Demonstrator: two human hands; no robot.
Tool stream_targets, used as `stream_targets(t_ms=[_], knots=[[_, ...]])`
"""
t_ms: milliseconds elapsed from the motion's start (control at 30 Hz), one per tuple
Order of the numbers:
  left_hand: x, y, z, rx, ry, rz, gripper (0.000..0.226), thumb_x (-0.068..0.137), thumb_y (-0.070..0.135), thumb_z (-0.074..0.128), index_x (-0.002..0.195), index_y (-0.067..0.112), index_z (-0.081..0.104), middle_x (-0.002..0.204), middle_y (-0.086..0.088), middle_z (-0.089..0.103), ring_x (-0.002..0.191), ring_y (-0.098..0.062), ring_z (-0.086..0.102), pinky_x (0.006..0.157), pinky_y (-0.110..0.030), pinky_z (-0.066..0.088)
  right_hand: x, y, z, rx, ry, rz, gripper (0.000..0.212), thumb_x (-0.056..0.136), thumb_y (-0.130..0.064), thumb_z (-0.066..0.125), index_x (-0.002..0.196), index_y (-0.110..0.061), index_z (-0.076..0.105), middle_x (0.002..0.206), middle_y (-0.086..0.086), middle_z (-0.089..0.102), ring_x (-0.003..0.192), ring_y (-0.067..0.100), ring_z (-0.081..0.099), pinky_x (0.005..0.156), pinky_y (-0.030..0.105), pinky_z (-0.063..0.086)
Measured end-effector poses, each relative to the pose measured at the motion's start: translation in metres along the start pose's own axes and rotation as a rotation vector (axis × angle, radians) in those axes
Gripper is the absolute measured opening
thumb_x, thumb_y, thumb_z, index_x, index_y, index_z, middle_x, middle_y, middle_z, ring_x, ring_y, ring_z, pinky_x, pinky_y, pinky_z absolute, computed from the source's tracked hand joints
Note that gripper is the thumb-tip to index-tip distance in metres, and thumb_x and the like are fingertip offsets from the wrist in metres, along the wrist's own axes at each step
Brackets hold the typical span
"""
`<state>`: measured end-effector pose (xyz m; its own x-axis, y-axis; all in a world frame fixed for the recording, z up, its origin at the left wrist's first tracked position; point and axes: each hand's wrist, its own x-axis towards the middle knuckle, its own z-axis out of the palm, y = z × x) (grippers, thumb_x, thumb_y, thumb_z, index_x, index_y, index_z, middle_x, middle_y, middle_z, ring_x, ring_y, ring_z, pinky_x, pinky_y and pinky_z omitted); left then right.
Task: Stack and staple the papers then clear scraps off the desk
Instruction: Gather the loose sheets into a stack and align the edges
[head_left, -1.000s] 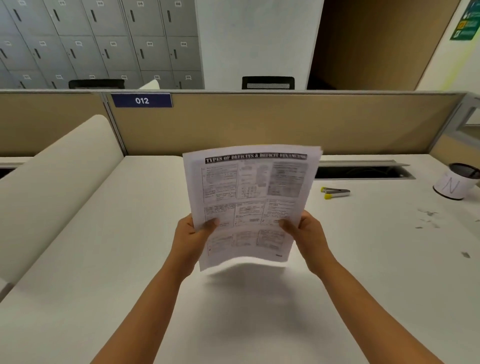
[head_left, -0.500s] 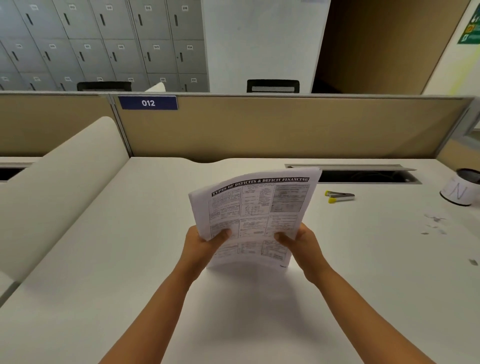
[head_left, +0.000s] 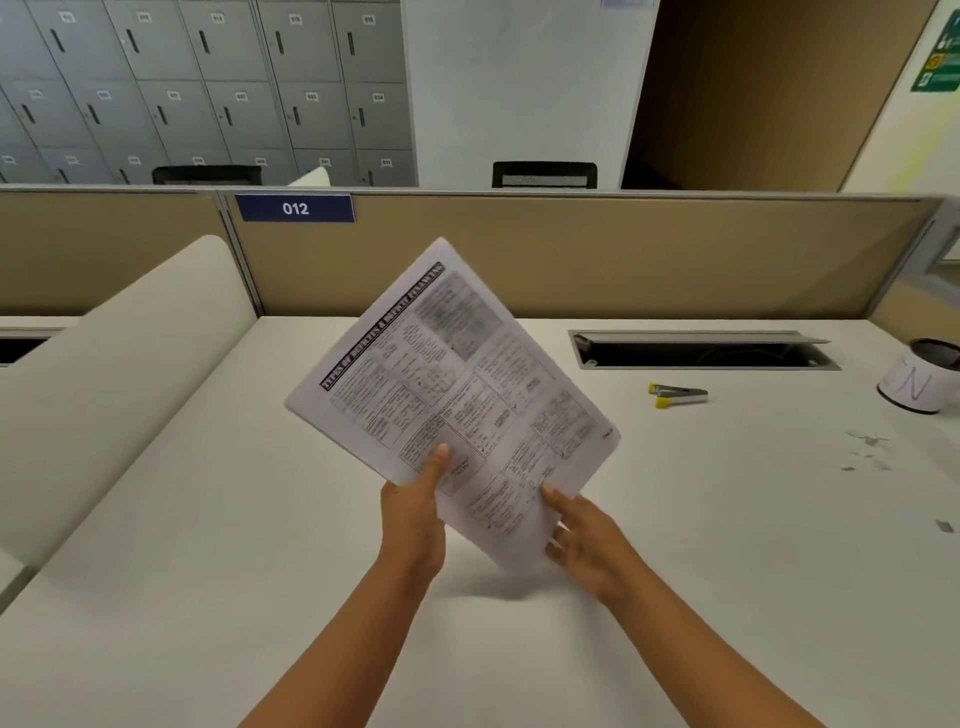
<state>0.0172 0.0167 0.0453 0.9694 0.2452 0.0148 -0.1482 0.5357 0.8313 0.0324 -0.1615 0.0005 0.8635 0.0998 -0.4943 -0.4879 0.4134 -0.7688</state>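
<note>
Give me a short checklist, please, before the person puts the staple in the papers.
1. Papers held in both hands: ok, left hand and right hand grip the lower edges.
2. Sheets lined up evenly: cannot tell, the stack is turned diagonally and blurred.
3. Stapler free to pick up: ok, it lies alone on the desk, on the right side.
4. A hand free to take it: not ok, both hold the stack.
5. Scraps cleared: not ok, they lie on the right side.
</note>
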Motion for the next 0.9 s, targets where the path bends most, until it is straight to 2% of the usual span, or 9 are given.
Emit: stream_targets(t_ms=[67, 100, 200, 300, 400, 567, 700, 800, 900], knots=[[0.0, -0.003, 0.003, -0.102, -0.01, -0.033, 0.036, 0.085, 0.006, 0.06, 0.111, 0.031, 0.064, 0.121, -0.003, 0.066, 0.112, -0.023, 0.062, 0.092, -0.047, 0.05, 0.003, 0.007, 0.004, 0.087, -0.092, 0.003, 0.063, 0.062, -0.022, 0.077, 0.122, -0.015, 0.058, 0.104, 0.005, 0.075, 0.094, 0.023, 0.07, 0.069, 0.035, 0.059], [0.0, -0.004, 0.003, -0.125, -0.008, -0.049, 0.037, 0.084, 0.006, 0.06, 0.112, 0.031, 0.063, 0.121, -0.003, 0.067, 0.111, -0.023, 0.063, 0.09, -0.046, 0.052, 0.005, 0.008, 0.005, 0.133, -0.123, -0.022, 0.057, 0.064, -0.018, 0.076, 0.118, -0.015, 0.061, 0.106, 0.007, 0.074, 0.093, 0.024, 0.071, 0.067, 0.035, 0.059], [0.003, -0.009, -0.004, -0.156, 0.03, -0.109, 0.044, 0.082, 0.004, 0.061, 0.118, 0.029, 0.058, 0.117, -0.002, 0.068, 0.106, -0.022, 0.066, 0.083, -0.043, 0.056, 0.009, 0.003, 0.002, 0.157, -0.146, -0.137, 0.048, 0.067, -0.01, 0.073, 0.114, -0.013, 0.063, 0.111, 0.01, 0.072, 0.098, 0.025, 0.07, 0.071, 0.037, 0.06], [0.012, -0.006, -0.019, -0.203, 0.099, -0.156, 0.05, 0.081, -0.001, 0.06, 0.124, 0.024, 0.055, 0.117, -0.004, 0.068, 0.105, -0.024, 0.066, 0.086, -0.045, 0.055, 0.006, -0.01, -0.008, -0.041, -0.069, -0.26, 0.046, 0.065, -0.017, 0.075, 0.111, -0.015, 0.065, 0.11, 0.007, 0.072, 0.099, 0.026, 0.069, 0.078, 0.04, 0.058], [0.029, 0.01, -0.042, -0.209, 0.087, -0.149, 0.041, 0.084, -0.001, 0.056, 0.12, 0.017, 0.059, 0.112, -0.007, 0.07, 0.102, -0.025, 0.067, 0.081, -0.042, 0.057, 0.003, -0.025, -0.024, -0.198, 0.027, -0.363, 0.033, 0.072, -0.015, 0.073, 0.104, -0.017, 0.067, 0.109, 0.008, 0.072, 0.098, 0.027, 0.069, 0.085, 0.046, 0.056], [0.052, 0.04, -0.067, 0.255, -0.021, -0.183, 0.029, 0.087, 0.001, 0.052, 0.114, 0.005, 0.062, 0.107, -0.014, 0.069, 0.094, -0.031, 0.066, 0.071, -0.037, 0.058, -0.002, -0.055, -0.041, -0.324, 0.097, -0.475, 0.026, 0.079, -0.007, 0.069, 0.104, -0.012, 0.065, 0.105, 0.01, 0.07, 0.092, 0.023, 0.069, 0.073, 0.033, 0.058], [0.059, 0.053, -0.059, 0.582, -0.144, -0.15, 0.03, 0.085, -0.002, 0.056, 0.114, 0.004, 0.062, 0.107, -0.016, 0.069, 0.099, -0.036, 0.066, 0.082, -0.045, 0.055, -0.005, -0.071, -0.04, -0.41, 0.084, -0.533, 0.019, 0.08, -0.007, 0.069, 0.096, -0.017, 0.065, 0.097, 0.003, 0.071, 0.088, 0.017, 0.068, 0.06, 0.018, 0.057], [0.056, 0.05, -0.053, 0.63, -0.134, -0.092, 0.03, 0.085, -0.004, 0.057, 0.113, 0.004, 0.061, 0.111, -0.017, 0.066, 0.101, -0.033, 0.063, 0.09, -0.047, 0.051, -0.006, -0.072, -0.041, -0.441, 0.068, -0.557, 0.02, 0.081, -0.008, 0.068, 0.097, -0.019, 0.065, 0.098, -0.002, 0.071, 0.091, 0.014, 0.067, 0.065, 0.018, 0.055], [0.046, 0.034, -0.059, 0.643, -0.123, -0.067, 0.028, 0.089, -0.002, 0.053, 0.113, 0.011, 0.058, 0.111, -0.011, 0.065, 0.102, -0.027, 0.062, 0.089, -0.04, 0.05, -0.005, -0.062, -0.046, -0.47, 0.063, -0.533, 0.029, 0.08, -0.007, 0.069, 0.108, -0.012, 0.063, 0.102, 0.003, 0.07, 0.094, 0.018, 0.067, 0.075, 0.025, 0.056]])
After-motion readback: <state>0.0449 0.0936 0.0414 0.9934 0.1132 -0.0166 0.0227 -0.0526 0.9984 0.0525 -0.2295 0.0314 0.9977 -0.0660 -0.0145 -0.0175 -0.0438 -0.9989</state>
